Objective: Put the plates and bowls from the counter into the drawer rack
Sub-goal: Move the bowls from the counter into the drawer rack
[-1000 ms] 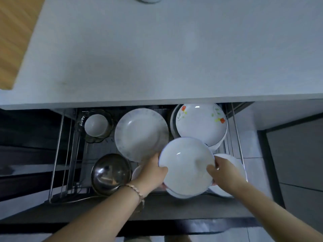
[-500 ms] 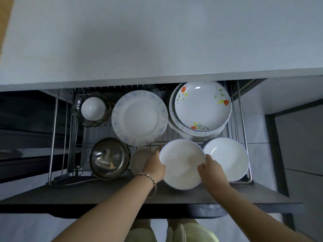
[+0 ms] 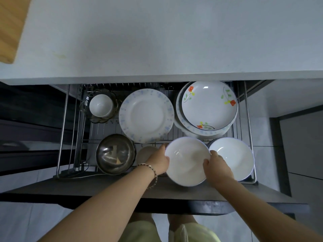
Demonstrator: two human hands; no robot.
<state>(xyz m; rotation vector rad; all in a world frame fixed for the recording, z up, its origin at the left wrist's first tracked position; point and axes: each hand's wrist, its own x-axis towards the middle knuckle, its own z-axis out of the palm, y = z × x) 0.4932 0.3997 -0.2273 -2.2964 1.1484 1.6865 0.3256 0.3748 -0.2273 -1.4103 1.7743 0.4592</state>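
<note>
1. Head view: the white bowl [image 3: 187, 161] is over the front row of the drawer rack [image 3: 249, 130], right of the middle. Its near rim overlaps the drawer's dark front panel [image 3: 104, 189]. Whether it rests on the wires cannot be told.
2. The bowl's mouth faces up toward the camera. It is round, so it has no long axis.
3. The left hand [image 3: 158, 161] has its grip curled round the bowl's left rim, and a bracelet [image 3: 152, 169] is on that wrist.
4. The right hand [image 3: 218, 169] has its grip curled over the right rim.
5. Just right of the bowl lies a larger white dish [image 3: 232, 157], and toward the front left corner a steel bowl [image 3: 115, 153].
6. In the back row a blue-speckled plate [image 3: 146, 116] and a flowered plate [image 3: 208, 105] lean face-up.
7. The bench [image 3: 157, 41] above carries a wooden board [image 3: 10, 27] at its left edge.
</note>
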